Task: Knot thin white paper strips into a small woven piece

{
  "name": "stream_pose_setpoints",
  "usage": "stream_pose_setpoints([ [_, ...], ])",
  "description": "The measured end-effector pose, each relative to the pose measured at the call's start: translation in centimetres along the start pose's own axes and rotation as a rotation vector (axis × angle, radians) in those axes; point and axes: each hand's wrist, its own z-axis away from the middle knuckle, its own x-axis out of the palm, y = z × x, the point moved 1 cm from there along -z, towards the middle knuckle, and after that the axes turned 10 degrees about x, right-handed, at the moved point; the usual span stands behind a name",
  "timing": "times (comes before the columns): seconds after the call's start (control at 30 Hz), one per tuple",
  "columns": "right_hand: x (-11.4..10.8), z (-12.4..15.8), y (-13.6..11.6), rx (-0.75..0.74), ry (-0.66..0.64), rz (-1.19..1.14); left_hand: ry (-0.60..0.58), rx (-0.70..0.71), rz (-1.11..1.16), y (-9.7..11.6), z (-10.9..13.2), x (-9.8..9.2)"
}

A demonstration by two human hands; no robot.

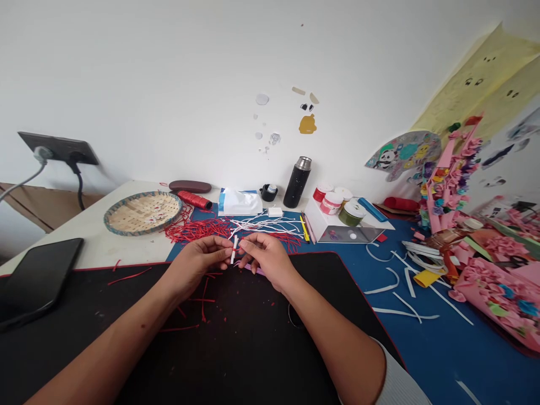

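My left hand is closed in a pinch on a short white strip that stands nearly upright between my hands. A thin red cord crosses the middle of the strip. My right hand is closed too, its thumb and fingertips pinched at the cord's right side. A slim purple tool shows under the right fingers; its kind is mostly hidden. Both hands are above the far edge of a black mat, where red cord scraps lie.
Behind my hands lie red cords, white cords and a red thread spool. A woven tray and phone are left. A black flask, ribbon rolls on a white box and pink paper flowers stand right.
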Motion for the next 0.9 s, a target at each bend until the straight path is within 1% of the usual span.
stream_pose_setpoints([
  [0.13,-0.01,0.00,-0.05,0.010,-0.015,-0.007,0.005,0.002,-0.026,-0.20,-0.14,-0.09],
  [0.27,-0.07,-0.08,-0.05,0.010,-0.019,-0.023,-0.008,0.010,-0.103,-0.34,-0.31,-0.21],
  [0.47,-0.12,-0.07,-0.03,0.001,-0.014,-0.031,0.000,0.035,-0.165,-0.22,-0.34,-0.20],
  [0.57,0.03,0.04,0.00,-0.012,-0.018,-0.040,-0.010,0.058,-0.235,-0.12,-0.26,-0.20],
  [0.67,0.16,0.12,0.03,-0.007,-0.016,-0.052,0.009,0.108,-0.365,0.02,-0.24,-0.41],
  [0.77,0.14,0.16,-0.06,0.014,-0.016,-0.067,0.049,0.232,-0.505,0.32,-0.19,-0.60],
  [0.83,0.07,0.18,-0.19,0.026,-0.020,-0.083,0.043,0.295,-0.513,0.48,-0.13,-0.56],
  [0.9,-0.01,0.21,-0.32,0.035,-0.022,-0.100,0.026,0.293,-0.459,0.48,-0.06,-0.45],
])
